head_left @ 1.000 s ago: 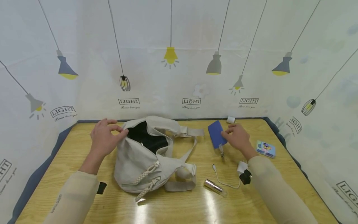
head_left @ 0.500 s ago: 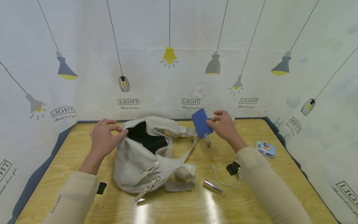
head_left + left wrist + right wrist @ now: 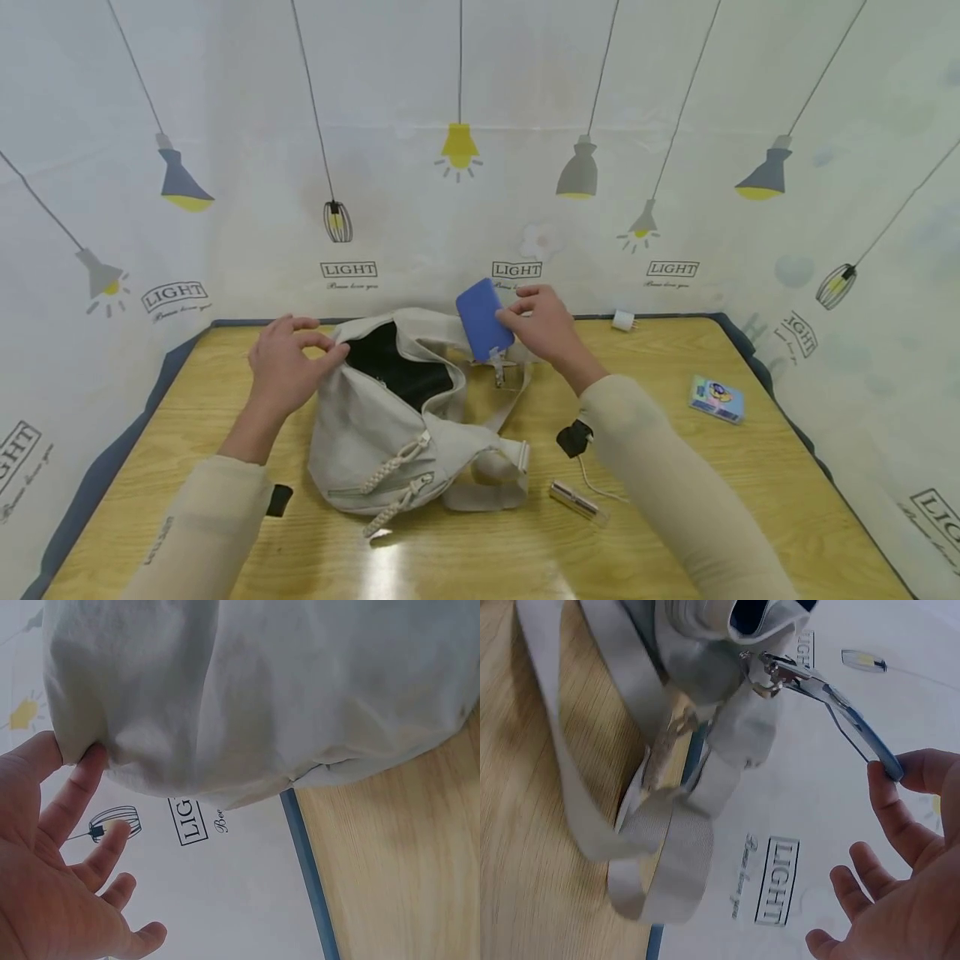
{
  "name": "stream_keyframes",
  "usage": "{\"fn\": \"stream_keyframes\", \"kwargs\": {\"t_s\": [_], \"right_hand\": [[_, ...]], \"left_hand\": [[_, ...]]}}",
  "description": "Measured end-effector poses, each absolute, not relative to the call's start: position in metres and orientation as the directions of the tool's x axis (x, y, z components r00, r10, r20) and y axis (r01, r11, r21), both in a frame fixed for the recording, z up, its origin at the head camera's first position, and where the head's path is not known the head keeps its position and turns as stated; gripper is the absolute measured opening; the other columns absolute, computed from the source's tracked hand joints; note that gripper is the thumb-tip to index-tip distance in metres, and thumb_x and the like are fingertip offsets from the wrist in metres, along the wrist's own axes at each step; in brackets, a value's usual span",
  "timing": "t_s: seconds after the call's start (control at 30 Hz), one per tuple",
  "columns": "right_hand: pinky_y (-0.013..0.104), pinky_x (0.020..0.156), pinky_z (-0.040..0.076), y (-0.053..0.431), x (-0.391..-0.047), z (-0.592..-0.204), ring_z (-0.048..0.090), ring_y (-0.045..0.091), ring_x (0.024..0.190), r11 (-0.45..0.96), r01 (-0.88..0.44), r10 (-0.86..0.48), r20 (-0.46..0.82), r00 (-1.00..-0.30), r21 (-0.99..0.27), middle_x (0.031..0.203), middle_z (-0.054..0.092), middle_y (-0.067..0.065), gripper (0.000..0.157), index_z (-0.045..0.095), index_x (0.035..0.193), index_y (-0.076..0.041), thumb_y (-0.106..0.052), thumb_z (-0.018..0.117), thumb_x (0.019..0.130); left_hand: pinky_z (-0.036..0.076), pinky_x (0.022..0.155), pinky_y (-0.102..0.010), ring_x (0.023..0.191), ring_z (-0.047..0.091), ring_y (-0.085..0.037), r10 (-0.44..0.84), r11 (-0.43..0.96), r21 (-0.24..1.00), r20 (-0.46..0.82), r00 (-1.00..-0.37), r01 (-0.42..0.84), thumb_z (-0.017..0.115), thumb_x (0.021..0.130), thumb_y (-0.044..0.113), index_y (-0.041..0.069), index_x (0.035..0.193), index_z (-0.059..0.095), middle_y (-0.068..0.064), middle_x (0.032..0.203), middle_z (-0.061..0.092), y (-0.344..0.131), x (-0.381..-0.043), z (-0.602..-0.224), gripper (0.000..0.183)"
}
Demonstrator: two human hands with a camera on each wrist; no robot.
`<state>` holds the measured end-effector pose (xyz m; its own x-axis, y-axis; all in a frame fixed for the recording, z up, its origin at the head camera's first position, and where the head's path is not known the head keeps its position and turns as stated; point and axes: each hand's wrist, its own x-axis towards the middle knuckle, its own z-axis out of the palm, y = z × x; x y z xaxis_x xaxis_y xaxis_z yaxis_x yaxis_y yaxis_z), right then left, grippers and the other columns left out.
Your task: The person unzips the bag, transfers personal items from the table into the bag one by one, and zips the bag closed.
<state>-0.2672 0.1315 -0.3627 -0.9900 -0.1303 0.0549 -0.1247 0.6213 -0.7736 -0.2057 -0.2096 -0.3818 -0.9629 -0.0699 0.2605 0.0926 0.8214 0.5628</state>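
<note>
A light grey fabric bag (image 3: 352,442) lies on the wooden table, its dark inside showing through the open mouth. My left hand (image 3: 283,371) pinches the rim of that mouth between thumb and index finger; the left wrist view shows the cloth (image 3: 172,697) caught there, the other fingers spread. Between thumb and index finger, my right hand (image 3: 547,329) holds a blue card holder (image 3: 482,321) by its edge, above the bag's straps. A metal clip (image 3: 784,671) hangs from the holder's lower end, seen in the right wrist view.
A lipstick tube (image 3: 573,502) and a white cable (image 3: 600,492) lie right of the bag, the cable partly under my right sleeve. Farther off are a white plug adapter (image 3: 622,320) and a small colourful box (image 3: 717,398). A printed curtain (image 3: 420,208) stands behind the table.
My right hand has carried the blue card holder leftward and up, from the table's right side to over the bag's straps. The left hand keeps its pinch on the rim.
</note>
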Motion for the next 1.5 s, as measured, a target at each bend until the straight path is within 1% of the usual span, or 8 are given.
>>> {"fn": "stream_keyframes", "kwargs": {"t_s": [0.23,0.6,0.73,0.93,1.07,1.2,1.37,1.5], "right_hand": [[0.059,0.109,0.025,0.092,-0.266,-0.356,0.042,0.025,0.136,0.656,-0.154,-0.15,0.072,-0.986,-0.739,0.142,0.051,0.003,0.03,0.077,0.093,-0.01,-0.036,0.061,0.093],[0.058,0.105,0.027,0.038,-0.256,-0.364,0.05,0.018,0.126,0.7,-0.223,-0.18,0.134,-0.974,-0.679,0.132,0.058,-0.002,0.028,0.077,0.084,-0.015,-0.039,0.063,0.091],[0.058,0.104,0.029,0.033,-0.254,-0.367,0.051,0.015,0.124,0.712,-0.244,-0.216,0.126,-0.968,-0.658,0.128,0.061,-0.001,0.028,0.077,0.077,-0.017,-0.038,0.064,0.09],[0.06,0.107,0.025,0.034,-0.253,-0.366,0.051,0.013,0.124,0.752,-0.297,-0.317,0.072,-0.946,-0.588,0.125,0.065,-0.002,0.031,0.075,0.067,-0.018,-0.035,0.062,0.09],[0.061,0.107,0.024,0.035,-0.255,-0.362,0.048,0.013,0.128,0.766,-0.29,-0.325,0.043,-0.945,-0.574,0.13,0.062,-0.003,0.028,0.076,0.073,-0.02,-0.037,0.061,0.091],[0.06,0.108,0.025,0.035,-0.257,-0.357,0.046,0.016,0.131,0.735,-0.233,-0.269,0.042,-0.962,-0.637,0.136,0.058,-0.003,0.03,0.078,0.081,-0.018,-0.04,0.059,0.092],[0.061,0.107,0.029,0.032,-0.255,-0.361,0.05,0.017,0.132,0.708,-0.209,-0.279,0.006,-0.96,-0.675,0.136,0.061,-0.002,0.035,0.076,0.074,-0.013,-0.039,0.061,0.092],[0.059,0.106,0.032,0.032,-0.252,-0.365,0.051,0.017,0.131,0.742,-0.218,-0.315,-0.044,-0.948,-0.634,0.135,0.062,-0.002,0.033,0.076,0.074,-0.013,-0.038,0.063,0.091]], "left_hand": [[0.019,0.106,-0.07,0.139,0.029,-0.045,-0.074,0.825,0.557,0.272,-0.959,0.094,0.068,0.088,0.033,0.006,0.085,0.074,-0.019,0.134,0.054,-0.207,-0.207,-0.381,0.028],[0.017,0.105,-0.071,0.141,0.028,-0.044,-0.079,0.808,0.58,0.281,-0.957,0.104,0.068,0.088,0.031,0.005,0.084,0.074,-0.019,0.133,0.055,-0.205,-0.206,-0.377,0.027],[0.017,0.105,-0.072,0.142,0.027,-0.043,-0.08,0.799,0.591,0.28,-0.957,0.106,0.067,0.088,0.031,0.006,0.084,0.074,-0.018,0.134,0.055,-0.204,-0.206,-0.376,0.026],[0.017,0.105,-0.071,0.142,0.027,-0.042,-0.081,0.797,0.595,0.278,-0.957,0.106,0.068,0.088,0.032,0.006,0.083,0.074,-0.017,0.134,0.055,-0.202,-0.208,-0.377,0.027],[0.017,0.106,-0.071,0.142,0.027,-0.042,-0.079,0.794,0.599,0.272,-0.959,0.105,0.068,0.088,0.031,0.006,0.083,0.073,-0.018,0.134,0.054,-0.2,-0.208,-0.377,0.027],[0.016,0.107,-0.071,0.142,0.026,-0.043,-0.08,0.796,0.597,0.266,-0.961,0.099,0.067,0.089,0.031,0.005,0.084,0.073,-0.018,0.135,0.054,-0.2,-0.209,-0.377,0.027],[0.015,0.107,-0.071,0.143,0.025,-0.043,-0.086,0.794,0.601,0.255,-0.963,0.088,0.067,0.089,0.031,0.005,0.084,0.073,-0.018,0.136,0.053,-0.2,-0.208,-0.376,0.028],[0.014,0.107,-0.07,0.142,0.025,-0.043,-0.092,0.792,0.605,0.257,-0.962,0.086,0.067,0.089,0.031,0.005,0.084,0.073,-0.018,0.135,0.053,-0.201,-0.208,-0.377,0.027]]}}
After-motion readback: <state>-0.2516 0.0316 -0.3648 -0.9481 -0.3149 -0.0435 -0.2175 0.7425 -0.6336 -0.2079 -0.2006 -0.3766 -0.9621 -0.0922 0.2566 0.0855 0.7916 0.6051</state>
